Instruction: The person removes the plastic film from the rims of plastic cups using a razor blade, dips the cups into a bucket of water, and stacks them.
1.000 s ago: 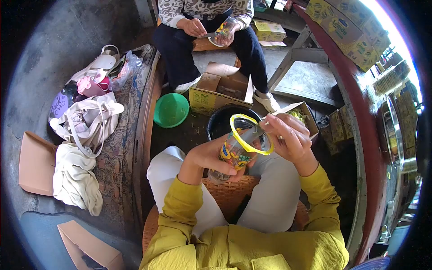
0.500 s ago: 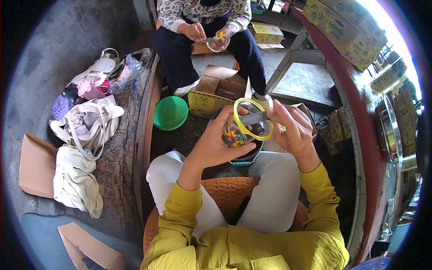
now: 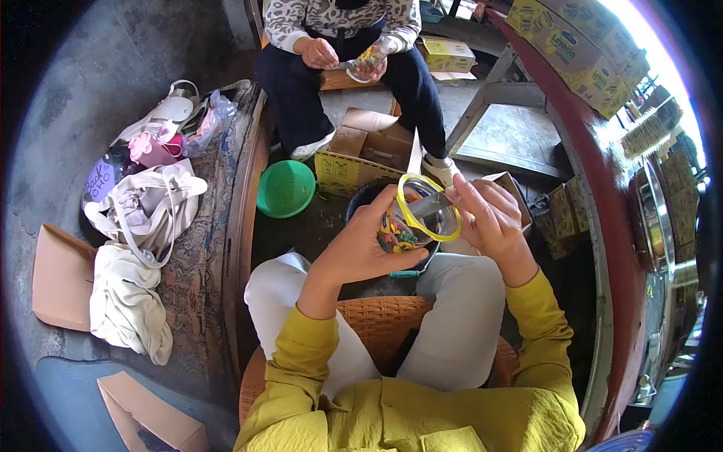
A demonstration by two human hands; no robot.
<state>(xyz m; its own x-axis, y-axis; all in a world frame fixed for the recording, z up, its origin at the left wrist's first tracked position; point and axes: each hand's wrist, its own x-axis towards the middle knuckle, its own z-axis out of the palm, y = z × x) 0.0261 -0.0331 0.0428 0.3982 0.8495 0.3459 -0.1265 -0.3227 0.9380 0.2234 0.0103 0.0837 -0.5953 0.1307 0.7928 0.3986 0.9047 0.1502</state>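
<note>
My left hand (image 3: 358, 245) is wrapped round a clear plastic jar (image 3: 404, 235) with a colourful printed label. Its mouth, edged with a yellow rim (image 3: 412, 218), tilts up towards me and to the right. My right hand (image 3: 489, 215) pinches a grey knife (image 3: 429, 205) whose flat blade lies across the jar's mouth. The knife's handle is hidden by my fingers, and I cannot tell whether the blade touches the rim. Below the jar, partly covered by my hands, is a dark bucket (image 3: 365, 197) with a teal grip on its handle.
Opposite sits a person (image 3: 339, 53) holding a similar jar (image 3: 369, 64) and a blade. Between us are a green basin (image 3: 286, 189) and an open carton (image 3: 346, 172). Bags (image 3: 151, 200) lie on the patterned mat at left. Yellow cartons (image 3: 568, 49) stand on the red ledge at right.
The jar has shifted slightly down and right, and its mouth has turned. The blade has changed angle with my right hand. The other person's jar has tipped more upright.
</note>
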